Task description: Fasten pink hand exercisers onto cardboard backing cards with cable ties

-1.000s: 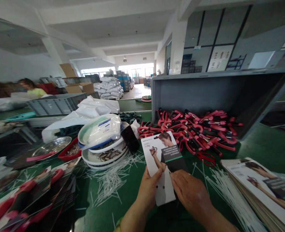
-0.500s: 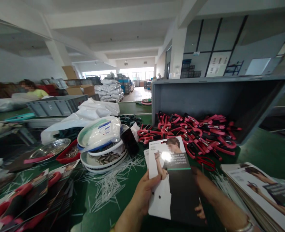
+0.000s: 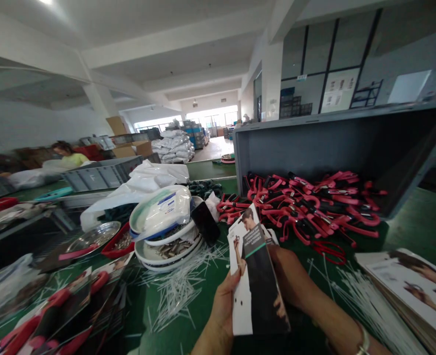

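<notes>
A printed packaging card [image 3: 256,276], white and black with a person's picture on it, stands tilted in front of me. My left hand [image 3: 223,301] grips its left edge, thumb on the front face. At the right edge my right hand [image 3: 287,271] is closed against the card, its fingers mostly hidden behind it. Part of another pale card [image 3: 272,236] shows behind the top right. Beyond lies a heap of red and black hand grip strengtheners [image 3: 314,202], spilling from a grey crate [image 3: 284,143] on its side.
White cable ties [image 3: 177,291] are scattered left of my hands, more [image 3: 369,301] lie bundled right. A card stack [image 3: 406,281] sits far right. Stacked plates [image 3: 166,227] with metal parts and a phone [image 3: 205,223] stand left. Grip strengtheners on cards [image 3: 58,310] lie front left.
The card has turned and tilted, showing its face more narrowly. My right hand has come up against its right edge. The view has shifted slightly left.
</notes>
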Available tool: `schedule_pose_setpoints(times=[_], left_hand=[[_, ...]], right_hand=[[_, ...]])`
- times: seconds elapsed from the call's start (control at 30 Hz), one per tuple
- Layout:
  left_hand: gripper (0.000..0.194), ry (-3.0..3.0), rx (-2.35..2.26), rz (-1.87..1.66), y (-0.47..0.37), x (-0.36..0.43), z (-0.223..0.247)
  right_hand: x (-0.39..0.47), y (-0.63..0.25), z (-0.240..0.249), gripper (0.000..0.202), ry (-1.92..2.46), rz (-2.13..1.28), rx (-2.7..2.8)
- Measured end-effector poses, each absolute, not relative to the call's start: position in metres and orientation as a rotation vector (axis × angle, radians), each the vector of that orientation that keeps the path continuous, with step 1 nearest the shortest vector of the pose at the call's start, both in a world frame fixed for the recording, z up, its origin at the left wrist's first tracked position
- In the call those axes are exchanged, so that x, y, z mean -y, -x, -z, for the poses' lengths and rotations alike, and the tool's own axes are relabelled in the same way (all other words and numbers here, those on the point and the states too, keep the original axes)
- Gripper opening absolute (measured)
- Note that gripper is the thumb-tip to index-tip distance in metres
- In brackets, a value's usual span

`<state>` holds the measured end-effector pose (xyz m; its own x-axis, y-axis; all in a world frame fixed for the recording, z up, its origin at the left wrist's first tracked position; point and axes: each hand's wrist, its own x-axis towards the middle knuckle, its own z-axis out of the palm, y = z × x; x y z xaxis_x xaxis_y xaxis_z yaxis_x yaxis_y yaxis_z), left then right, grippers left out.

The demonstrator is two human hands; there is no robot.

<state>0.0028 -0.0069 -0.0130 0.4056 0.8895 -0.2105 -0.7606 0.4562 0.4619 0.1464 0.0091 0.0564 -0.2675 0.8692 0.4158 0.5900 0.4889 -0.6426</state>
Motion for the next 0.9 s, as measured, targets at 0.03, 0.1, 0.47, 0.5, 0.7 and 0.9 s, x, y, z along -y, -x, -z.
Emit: schedule_pose_setpoints(times=[0.03,0.1,0.47,0.5,0.7,0.9], left_hand=[[0.027,-0.276,-0.443,-1.042,-0.002,0.007,0.014],[0.025,-0.216,-0.423,-1.006,-0.001,0.008,0.017],[0.009,-0.178,-0.381,-1.143,0.005,0.007,0.022],[0.009,-0.168,-0.383,-1.149,0.006,0.007,0.023],[0.010,-0.114,-0.412,-1.197,0.011,0.007,0.035],[0.009,-0.151,-0.442,-1.191,0.013,0.005,0.049]], right_hand=[[-0.008,-0.147,-0.058,0.026,1.197,-0.441,2.052],[-0.005,-0.147,-0.063,0.025,1.201,-0.397,2.183],[-0.001,-0.144,-0.072,0.030,1.099,-0.336,2.474],[-0.001,-0.144,-0.072,0.031,1.082,-0.342,2.486],[-0.001,-0.146,-0.071,0.033,1.005,-0.349,2.512],[0.001,-0.147,-0.068,0.035,1.021,-0.372,2.460]])
